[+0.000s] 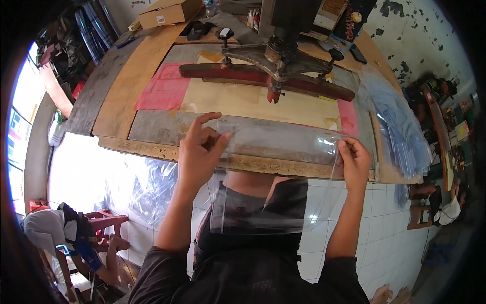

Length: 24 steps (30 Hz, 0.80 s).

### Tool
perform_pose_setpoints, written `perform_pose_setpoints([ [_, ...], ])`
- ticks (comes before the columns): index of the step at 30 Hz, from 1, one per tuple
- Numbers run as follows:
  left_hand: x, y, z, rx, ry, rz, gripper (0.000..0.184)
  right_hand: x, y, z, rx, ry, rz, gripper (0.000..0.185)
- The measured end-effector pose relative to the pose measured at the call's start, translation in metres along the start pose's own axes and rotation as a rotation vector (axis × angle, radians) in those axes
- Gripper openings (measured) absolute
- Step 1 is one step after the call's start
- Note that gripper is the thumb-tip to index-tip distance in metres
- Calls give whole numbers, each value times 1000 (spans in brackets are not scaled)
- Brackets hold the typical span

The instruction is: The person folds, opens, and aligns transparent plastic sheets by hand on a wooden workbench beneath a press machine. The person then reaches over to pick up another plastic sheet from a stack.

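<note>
A clear plastic sheet (273,202) hangs in front of my body, over the near edge of the worktable, its lower part reaching past my lap. My right hand (356,161) pinches its upper right corner between thumb and fingers. At the upper left corner, my left hand (198,154) has its index finger raised and its thumb apart from it, the thumb tip by the sheet. Whether the thumb touches the plastic is hard to make out. Beyond the hands, a press with a long red bar (228,72) stands over a cream-coloured pad (238,101) with pink pieces at its ends.
Stacked clear plastic sheets (400,126) lie at the table's right side. A phone (358,54) and a cardboard box (167,13) are at the back. On the left, a person (66,238) sits low near a red stool (109,220). More plastic (152,187) lies on the floor.
</note>
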<state>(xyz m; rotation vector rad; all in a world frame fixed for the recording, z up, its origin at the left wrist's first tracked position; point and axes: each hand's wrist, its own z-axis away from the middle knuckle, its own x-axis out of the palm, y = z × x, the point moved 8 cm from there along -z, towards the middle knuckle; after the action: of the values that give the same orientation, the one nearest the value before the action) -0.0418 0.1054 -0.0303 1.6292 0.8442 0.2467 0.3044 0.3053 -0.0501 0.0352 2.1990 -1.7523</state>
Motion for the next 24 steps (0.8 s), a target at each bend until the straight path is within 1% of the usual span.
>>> perform_pose_setpoints([
  [1,0,6,-4,34,11,-147,37,1,4,-3,4,1,2,23],
  [2,3,5,-7,32,8,-147,37,4,4,-6,-12,-2,62,22],
  [4,6,13,-12,158,49,-397,34,9,4,-9,-22,-6,123,22],
  [5,7,10,-15,154,45,-399,34,11,-4,-8,-76,19,242,19],
  [6,9,8,-17,195,36,-480,34,14,-9,-7,-130,44,360,17],
  [7,12,8,-18,238,24,-560,35,16,-7,-7,-121,43,360,17],
  [9,15,12,-20,246,43,-620,35,21,-13,-6,-214,87,478,13],
  [10,16,16,-20,253,70,-677,35,25,-16,-5,-208,85,481,13],
  [11,18,16,-20,247,64,-676,35,25,-29,-2,-270,147,563,13],
  [12,18,22,-20,284,122,-702,33,25,-40,1,-333,210,645,13],
  [13,16,27,-20,322,182,-728,30,23,-42,0,-328,208,648,13],
  [14,18,26,-20,319,176,-726,30,30,-48,1,-429,149,731,14],
  [15,27,27,-19,375,89,-735,28,38,-52,3,-530,89,813,15],
  [16,35,29,-18,432,3,-740,27,37,-48,3,-525,89,817,15],
  [17,43,27,-16,473,-115,-728,28,40,-41,3,-513,24,786,15],
  [18,44,27,-16,472,-118,-724,28,42,-35,3,-501,-39,756,16],
  [19,50,27,-13,494,-179,-746,28,40,-36,4,-499,-38,761,16],
  [20,56,26,-10,518,-240,-768,28,44,-37,7,-512,-84,829,17],
  [21,58,25,-10,538,-256,-792,29,48,-39,10,-523,-131,896,19],
  [22,60,26,-7,540,-259,-788,29,50,-44,15,-520,-128,899,19],
  [24,65,20,0,427,-310,-813,37,62,-55,30,-587,-160,1034,28],
])
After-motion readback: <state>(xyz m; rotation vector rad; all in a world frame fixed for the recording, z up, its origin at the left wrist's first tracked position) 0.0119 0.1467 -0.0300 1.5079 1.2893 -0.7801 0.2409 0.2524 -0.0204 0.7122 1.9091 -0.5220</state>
